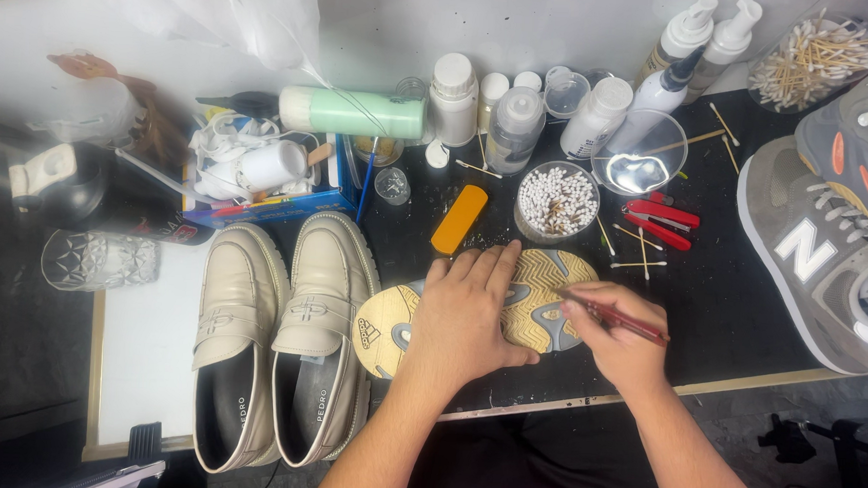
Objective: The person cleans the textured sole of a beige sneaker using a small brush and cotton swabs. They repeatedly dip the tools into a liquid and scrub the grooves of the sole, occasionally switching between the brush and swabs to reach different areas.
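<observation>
Both hands working: left hand [468, 314] pressing flat, fingers spread, on upturned shoe sole [539, 307]; right hand [617, 337] pinching thin red tool [618, 317] against it.

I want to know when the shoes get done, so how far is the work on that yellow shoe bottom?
Hard to say what is finished. In hand: the left hand presses the upturned yellow sole flat while the right hand works a thin red tool on its tread. The cream loafers and grey sneakers sit aside, untouched right now.
</observation>
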